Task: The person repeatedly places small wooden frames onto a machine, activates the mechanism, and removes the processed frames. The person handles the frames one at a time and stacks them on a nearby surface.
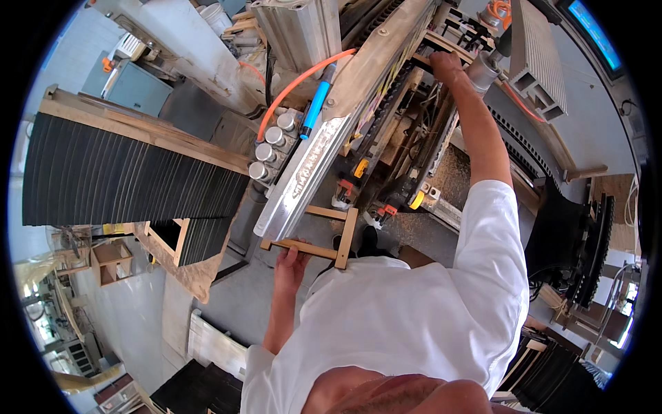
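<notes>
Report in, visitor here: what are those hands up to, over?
Left hand gripping wooden frame. Right hand at machine, grip unclear. Silvery rail ends close to wooden frame, contact unclear.

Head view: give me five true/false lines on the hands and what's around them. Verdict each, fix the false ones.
1. The left hand holds a wooden frame. True.
2. Both hands are on that frame. False: the right hand is apart from it, reaching into the machine; what it touches there is unclear.
3. The row near the blue pen-shaped object has four round caps. True.
4. The hose curving past those caps is green. False: it is orange.
5. The person's shirt is black. False: the shirt is white.
</notes>
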The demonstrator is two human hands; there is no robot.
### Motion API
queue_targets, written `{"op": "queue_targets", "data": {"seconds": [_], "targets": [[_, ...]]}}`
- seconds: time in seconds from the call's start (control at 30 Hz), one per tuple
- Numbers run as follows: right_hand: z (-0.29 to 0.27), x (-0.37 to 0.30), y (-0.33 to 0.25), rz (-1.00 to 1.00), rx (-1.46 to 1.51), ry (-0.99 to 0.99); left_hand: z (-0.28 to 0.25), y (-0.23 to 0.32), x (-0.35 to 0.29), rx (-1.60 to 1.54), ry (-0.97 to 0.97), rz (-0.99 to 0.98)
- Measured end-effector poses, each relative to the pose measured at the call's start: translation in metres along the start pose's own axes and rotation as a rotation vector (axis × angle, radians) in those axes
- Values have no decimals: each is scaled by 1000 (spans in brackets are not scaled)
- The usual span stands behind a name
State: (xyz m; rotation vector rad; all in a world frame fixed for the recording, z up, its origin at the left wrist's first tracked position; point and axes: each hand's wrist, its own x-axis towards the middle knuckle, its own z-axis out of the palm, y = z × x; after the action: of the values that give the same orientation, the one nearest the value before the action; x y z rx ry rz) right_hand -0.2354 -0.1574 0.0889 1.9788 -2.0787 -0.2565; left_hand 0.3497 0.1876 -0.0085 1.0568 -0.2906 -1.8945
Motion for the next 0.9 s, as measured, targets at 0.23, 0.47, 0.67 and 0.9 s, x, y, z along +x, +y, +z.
{"op": "queue_targets", "data": {"seconds": [0.23,0.47,0.67,0.9], "targets": [[-15,5,5,-65,122,-108,13,-24,22,-42,35,-28],[-12,7,12,-68,169,-115,28,-55,37,-19,58,-25],[-5,20,12,-67,115,-180,39,-75,45,22,96,-5],[-5,25,10,-62,91,-154,37,-85,27,-11,208,75]]}}
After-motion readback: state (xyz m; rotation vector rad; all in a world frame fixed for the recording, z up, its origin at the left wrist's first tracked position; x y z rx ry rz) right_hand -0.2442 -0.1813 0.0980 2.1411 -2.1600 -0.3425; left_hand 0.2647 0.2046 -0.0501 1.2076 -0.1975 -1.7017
